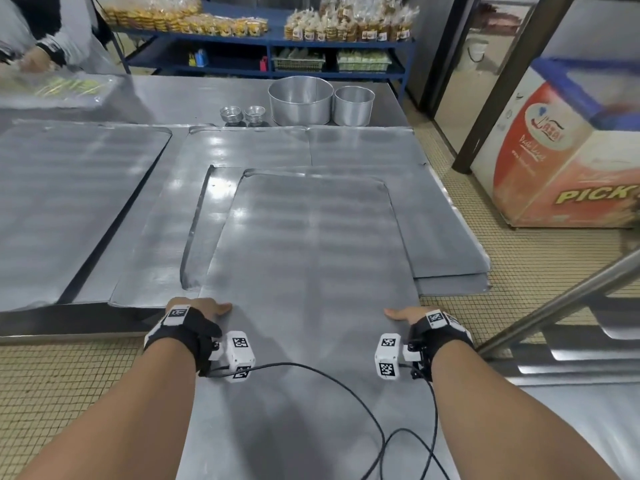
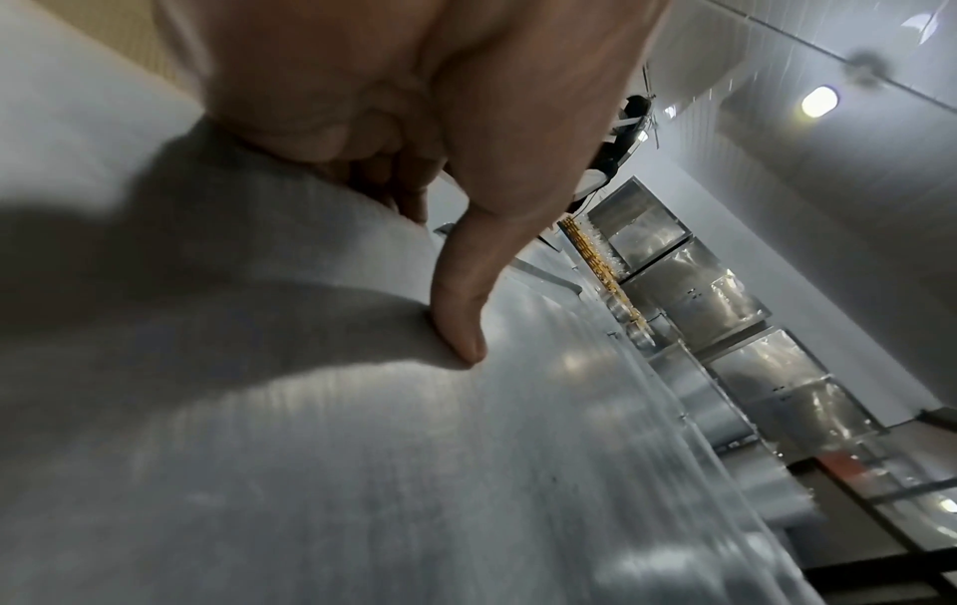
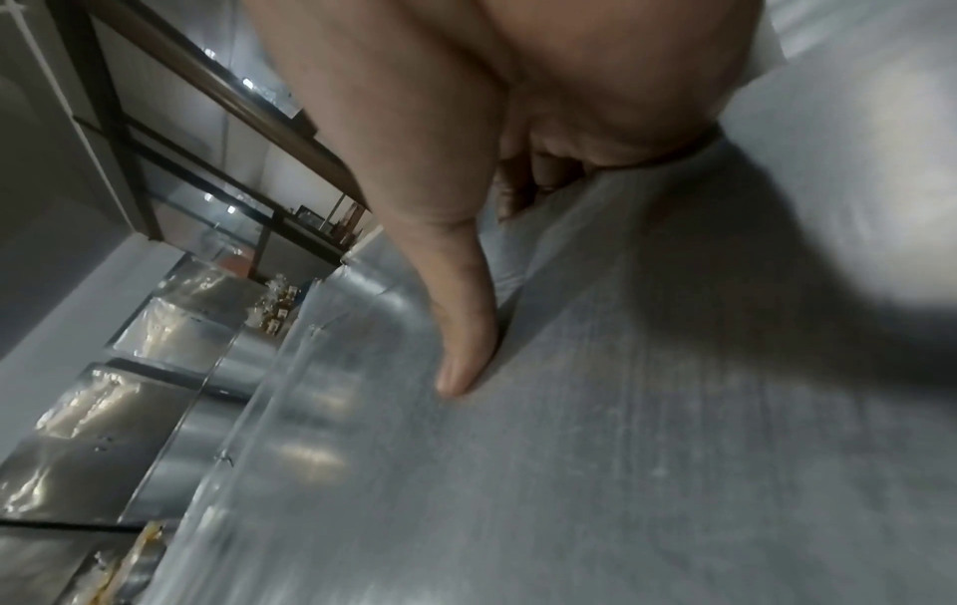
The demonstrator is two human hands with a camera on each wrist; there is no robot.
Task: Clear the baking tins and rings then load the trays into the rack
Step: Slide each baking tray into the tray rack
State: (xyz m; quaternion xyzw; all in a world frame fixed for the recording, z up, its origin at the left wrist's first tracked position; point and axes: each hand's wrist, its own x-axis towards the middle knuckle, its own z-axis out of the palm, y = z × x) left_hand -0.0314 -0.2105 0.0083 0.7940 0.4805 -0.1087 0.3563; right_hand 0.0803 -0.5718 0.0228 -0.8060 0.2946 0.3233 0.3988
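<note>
I hold a large flat metal tray by its two long edges, its near end drawn out over the floor towards me. My left hand grips the left edge, thumb on top and fingers curled underneath. My right hand grips the right edge the same way, thumb pressed on the tray surface. The tray's far end lies over more trays stacked on the steel table. Two round baking tins and two stacks of small tins stand at the table's far edge.
Another tray lies on the left of the table. A second person's hand works at the far left over a wrapped tray. A blue shelf of bagged goods is behind. A freezer chest and metal rack rails stand at the right.
</note>
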